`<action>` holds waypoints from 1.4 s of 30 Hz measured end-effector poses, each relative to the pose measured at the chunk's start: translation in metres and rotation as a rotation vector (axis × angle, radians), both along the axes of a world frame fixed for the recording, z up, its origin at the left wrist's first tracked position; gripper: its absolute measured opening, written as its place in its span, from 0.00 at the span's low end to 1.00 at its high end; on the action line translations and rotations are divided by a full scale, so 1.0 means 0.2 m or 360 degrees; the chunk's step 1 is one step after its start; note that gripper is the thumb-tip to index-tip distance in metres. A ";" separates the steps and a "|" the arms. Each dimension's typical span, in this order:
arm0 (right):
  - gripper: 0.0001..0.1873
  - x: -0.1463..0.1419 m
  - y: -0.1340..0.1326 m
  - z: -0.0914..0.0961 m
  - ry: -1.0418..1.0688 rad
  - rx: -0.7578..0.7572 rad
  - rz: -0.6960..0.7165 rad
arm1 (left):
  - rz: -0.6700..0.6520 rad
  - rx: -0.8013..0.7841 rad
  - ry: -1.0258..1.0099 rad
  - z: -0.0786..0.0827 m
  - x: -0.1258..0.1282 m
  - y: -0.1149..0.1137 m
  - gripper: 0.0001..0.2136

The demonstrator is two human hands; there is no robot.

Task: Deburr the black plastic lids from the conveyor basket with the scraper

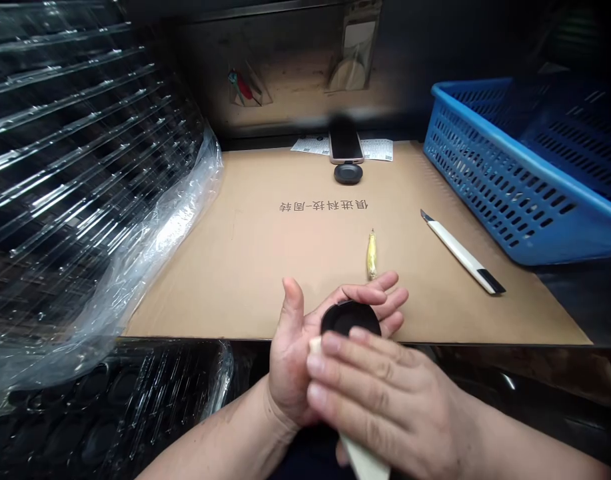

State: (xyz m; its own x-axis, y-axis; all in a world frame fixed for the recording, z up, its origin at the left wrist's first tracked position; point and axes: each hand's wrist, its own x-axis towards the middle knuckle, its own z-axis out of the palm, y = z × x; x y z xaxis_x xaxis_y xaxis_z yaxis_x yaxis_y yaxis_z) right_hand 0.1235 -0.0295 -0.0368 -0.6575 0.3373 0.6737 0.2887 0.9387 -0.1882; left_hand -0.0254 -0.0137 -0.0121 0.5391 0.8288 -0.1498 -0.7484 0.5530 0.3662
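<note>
My left hand (296,357) is palm up, thumb held apart, with a round black dished part (349,317) resting on its fingers. Over the lower edge of that part lies my right hand (390,393), its fingers wrapped round a flat cream-white strip or handle (366,461). One end of this strip shows at the fingertips, the other below the palm; whether it has a blade or tip cannot be seen. Beyond my left fingertips a small yellow-wrapped pointed tool (372,255) lies on the cardboard. A white knife with black ends (462,255) lies to the right.
Cardboard (255,267) covers the bench. At the back are a phone (345,145) on printed paper and a black round part (348,174). A blue plastic basket (515,193) stands right. Stacked clear trays (85,133) with plastic film fill the left; more trays (65,427) sit below.
</note>
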 end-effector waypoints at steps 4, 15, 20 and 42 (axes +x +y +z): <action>0.20 0.00 0.01 0.04 -0.0117 -0.0039 -0.0082 | -0.0010 0.0004 0.0107 -0.01 -0.01 0.00 0.29; 0.38 0.34 0.12 0.03 -0.0221 -0.0166 -0.0565 | 0.0209 0.0030 0.0066 0.01 -0.06 0.02 0.18; 0.32 0.37 0.12 0.05 -0.0355 -0.0345 -0.0870 | 0.0118 0.0002 0.0135 0.03 -0.07 0.05 0.27; 0.17 0.34 0.20 0.23 -0.0122 -0.0658 -0.1133 | 0.0044 -0.0052 0.0208 0.02 -0.07 -0.07 0.17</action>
